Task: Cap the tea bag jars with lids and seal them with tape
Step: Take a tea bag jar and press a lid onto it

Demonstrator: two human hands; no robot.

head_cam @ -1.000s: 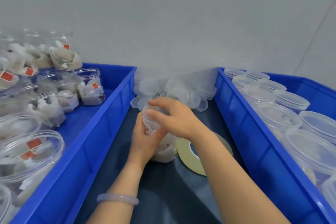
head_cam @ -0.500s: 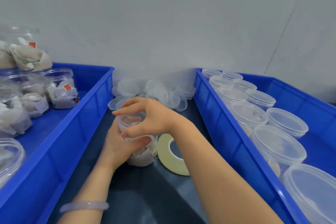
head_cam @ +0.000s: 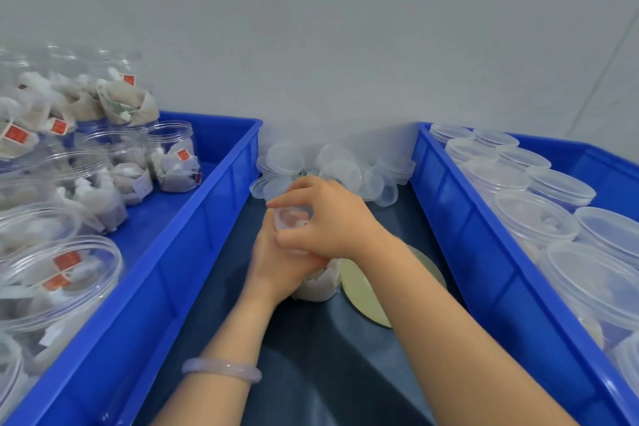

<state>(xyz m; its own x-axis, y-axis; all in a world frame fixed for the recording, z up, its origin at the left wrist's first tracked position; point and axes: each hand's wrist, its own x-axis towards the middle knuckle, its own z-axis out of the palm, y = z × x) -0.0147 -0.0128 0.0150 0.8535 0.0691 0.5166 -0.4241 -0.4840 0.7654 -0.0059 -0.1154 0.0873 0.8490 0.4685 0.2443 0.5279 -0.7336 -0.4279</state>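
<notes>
A clear tea bag jar [head_cam: 316, 282] stands on the dark table between two blue bins. My left hand [head_cam: 276, 264] wraps around its side from the left. My right hand [head_cam: 328, 219] grips the translucent lid [head_cam: 290, 218] on top of the jar, fingers curled over its rim. A roll of yellowish tape [head_cam: 366, 287] lies flat just right of the jar, partly hidden under my right forearm. Loose lids [head_cam: 345, 167] are piled against the wall behind the hands.
The left blue bin [head_cam: 193, 228] holds several open jars with tea bags [head_cam: 173, 162]. The right blue bin [head_cam: 460, 238] holds several capped jars [head_cam: 532, 221]. A grey wall rises close behind. A pale bracelet [head_cam: 221, 368] circles my left wrist.
The camera swung left, then back right and down. My right hand has turned on the lid, its fingers shifting around the rim, while my left hand keeps hold of the jar.
</notes>
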